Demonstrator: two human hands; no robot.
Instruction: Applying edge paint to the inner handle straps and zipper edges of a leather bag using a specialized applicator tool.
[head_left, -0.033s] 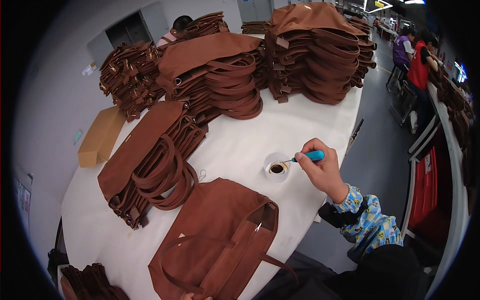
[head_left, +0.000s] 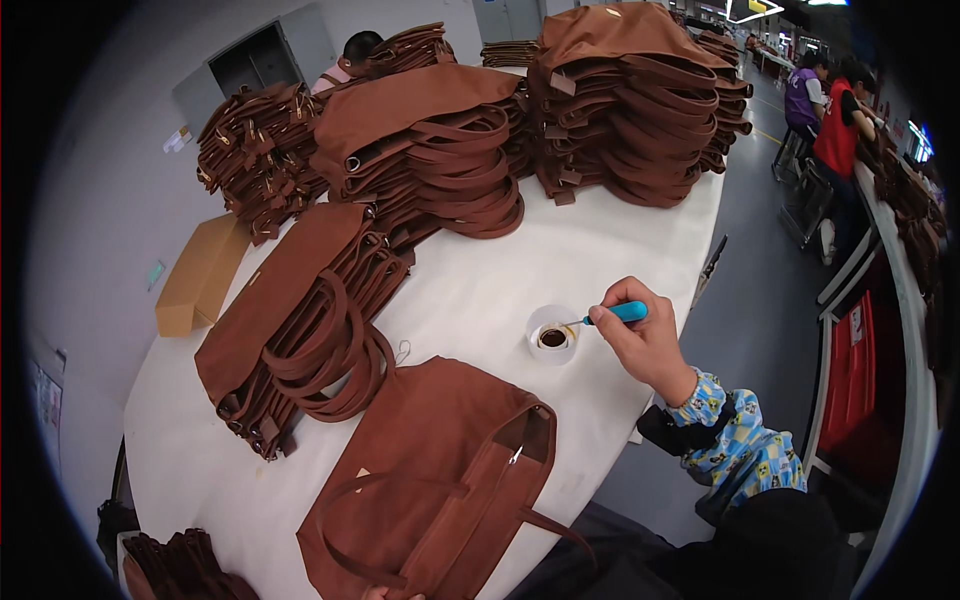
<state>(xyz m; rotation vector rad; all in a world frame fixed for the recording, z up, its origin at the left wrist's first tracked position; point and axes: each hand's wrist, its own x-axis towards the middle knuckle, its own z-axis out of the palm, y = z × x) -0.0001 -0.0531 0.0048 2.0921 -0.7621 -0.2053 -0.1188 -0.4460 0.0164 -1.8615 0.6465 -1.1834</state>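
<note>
My right hand (head_left: pixel 645 338) is closed around the teal handle of a thin, awl-like tool (head_left: pixel 628 312). Its slim metal shaft points left into a small whitish cup (head_left: pixel 552 343) with dark liquid at the bottom; where the tip ends is hard to see. In front of me a brown handbag (head_left: pixel 430 430) lies on its side, its mouth facing right and a zipper pull showing inside. Its straps loop over the front and off the table's near edge. Only the fingertips of my left hand (head_left: pixel 378 593) show, pinching the bag's lower edge at the bottom of the picture.
Stacked brown bags (head_left: pixel 290 310) lie left of the cup, with taller piles (head_left: pixel 630 120) behind on the white table (head_left: pixel 470 290). A cardboard piece (head_left: pixel 200 275) rests at the left edge. More brown pieces (head_left: pixel 185 565) sit lower left. Other people (head_left: pixel 840 130) work at right.
</note>
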